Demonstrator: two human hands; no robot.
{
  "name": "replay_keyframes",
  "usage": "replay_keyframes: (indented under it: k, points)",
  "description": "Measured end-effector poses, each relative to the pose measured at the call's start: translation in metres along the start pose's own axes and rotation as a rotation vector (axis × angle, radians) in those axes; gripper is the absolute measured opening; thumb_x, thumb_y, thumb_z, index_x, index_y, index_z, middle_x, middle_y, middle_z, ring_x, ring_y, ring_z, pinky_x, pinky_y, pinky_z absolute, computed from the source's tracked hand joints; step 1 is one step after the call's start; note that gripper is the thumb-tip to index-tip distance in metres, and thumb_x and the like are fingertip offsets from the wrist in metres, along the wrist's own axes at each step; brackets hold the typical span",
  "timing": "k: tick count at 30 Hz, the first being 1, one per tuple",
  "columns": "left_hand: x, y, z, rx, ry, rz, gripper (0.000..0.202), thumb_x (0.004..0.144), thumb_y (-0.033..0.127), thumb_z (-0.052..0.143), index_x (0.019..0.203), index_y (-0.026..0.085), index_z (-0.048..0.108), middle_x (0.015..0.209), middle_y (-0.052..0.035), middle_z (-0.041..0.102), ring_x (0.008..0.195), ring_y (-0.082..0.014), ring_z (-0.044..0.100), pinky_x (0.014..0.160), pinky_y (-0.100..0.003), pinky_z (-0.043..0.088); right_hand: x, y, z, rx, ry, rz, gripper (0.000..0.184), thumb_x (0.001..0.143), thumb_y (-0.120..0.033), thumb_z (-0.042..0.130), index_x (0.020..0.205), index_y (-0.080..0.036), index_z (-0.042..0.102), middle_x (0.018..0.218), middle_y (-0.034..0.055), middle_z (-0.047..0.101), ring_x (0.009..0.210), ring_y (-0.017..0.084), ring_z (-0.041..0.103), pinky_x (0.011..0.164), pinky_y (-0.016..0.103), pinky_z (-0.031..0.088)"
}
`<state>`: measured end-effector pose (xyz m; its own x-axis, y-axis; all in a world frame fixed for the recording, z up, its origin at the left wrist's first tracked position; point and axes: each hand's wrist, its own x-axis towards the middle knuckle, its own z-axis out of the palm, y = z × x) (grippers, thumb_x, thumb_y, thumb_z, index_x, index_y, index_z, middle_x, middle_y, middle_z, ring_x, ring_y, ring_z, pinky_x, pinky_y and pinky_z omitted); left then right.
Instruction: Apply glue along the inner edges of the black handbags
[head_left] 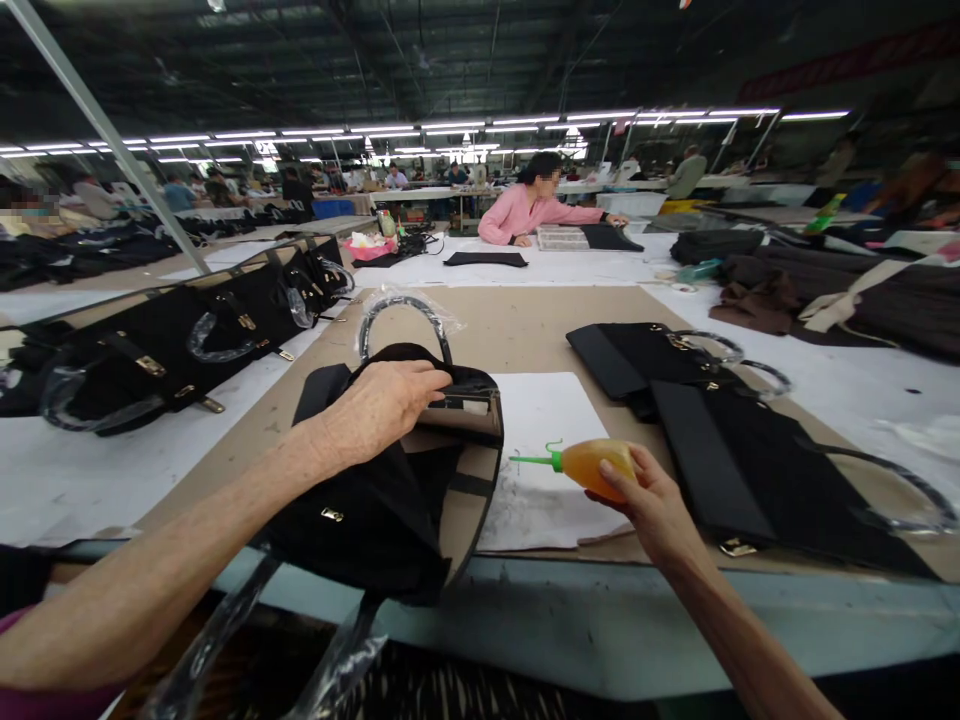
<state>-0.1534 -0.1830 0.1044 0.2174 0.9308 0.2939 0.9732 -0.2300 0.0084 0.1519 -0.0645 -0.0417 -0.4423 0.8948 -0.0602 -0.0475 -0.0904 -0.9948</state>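
Note:
A black handbag (360, 520) lies open at the table's front edge, its tan lining showing on the right side. My left hand (390, 405) rests over the bag's upper edge with bent fingers pressed on it near the zip opening. One plastic-wrapped handle (405, 305) stands up behind the bag; another hangs over the edge toward me. To the right, my right hand (641, 490) is wrapped around a squeeze bottle (596, 465) of amber liquid. Its thin green nozzle points left at the bag, apart from it, above a stained white sheet (544, 410).
Flat black bag pieces (720, 460) with wrapped handles lie at right. A row of black bags (195, 330) stands at left beside a slanted metal pole (112, 140). Across the table, a person in a pink top (532, 210) handles a black panel. Dark fabric (817, 285) is piled far right.

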Motion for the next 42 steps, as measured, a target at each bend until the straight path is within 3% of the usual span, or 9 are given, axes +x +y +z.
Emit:
replay_keyframes:
  k: [9, 23, 35, 42]
  points:
    - [-0.021, 0.02, 0.028, 0.021, -0.019, -0.025, 0.023, 0.086, 0.009, 0.042, 0.094, 0.014, 0.063, 0.088, -0.0079, 0.065, 0.084, -0.0192, 0.063, 0.076, -0.03, 0.051, 0.018, 0.009, 0.016, -0.092, -0.017, -0.026, 0.047, 0.075, -0.048, 0.072, 0.104, -0.017, 0.052, 0.099, 0.0079, 0.059, 0.092, 0.029, 0.059, 0.063, 0.034, 0.058]
    - [-0.022, 0.018, 0.03, -0.016, -0.007, -0.017, 0.024, 0.09, 0.014, 0.039, 0.092, 0.014, 0.063, 0.088, -0.0082, 0.065, 0.083, -0.019, 0.062, 0.073, -0.029, 0.051, 0.033, 0.025, 0.022, -0.132, 0.009, -0.067, 0.05, 0.073, -0.05, 0.072, 0.106, -0.019, 0.051, 0.098, 0.0059, 0.058, 0.09, 0.028, 0.059, 0.063, 0.037, 0.06]
    - [-0.022, 0.016, 0.031, -0.012, -0.012, -0.013, 0.025, 0.09, 0.015, 0.038, 0.094, 0.014, 0.062, 0.089, -0.0079, 0.065, 0.083, -0.0182, 0.062, 0.073, -0.029, 0.051, 0.015, 0.018, 0.017, -0.112, -0.098, 0.079, 0.046, 0.074, -0.05, 0.071, 0.102, -0.017, 0.055, 0.098, 0.0066, 0.061, 0.087, 0.028, 0.061, 0.06, 0.036, 0.06]
    - [-0.022, 0.015, 0.033, -0.004, -0.034, -0.025, 0.022, 0.089, 0.017, 0.041, 0.095, 0.016, 0.062, 0.092, -0.0062, 0.065, 0.086, -0.0169, 0.062, 0.076, -0.028, 0.05, 0.011, 0.022, 0.013, -0.082, -0.082, 0.116, 0.043, 0.075, -0.048, 0.07, 0.104, -0.019, 0.055, 0.098, 0.0056, 0.061, 0.089, 0.027, 0.061, 0.06, 0.034, 0.06]
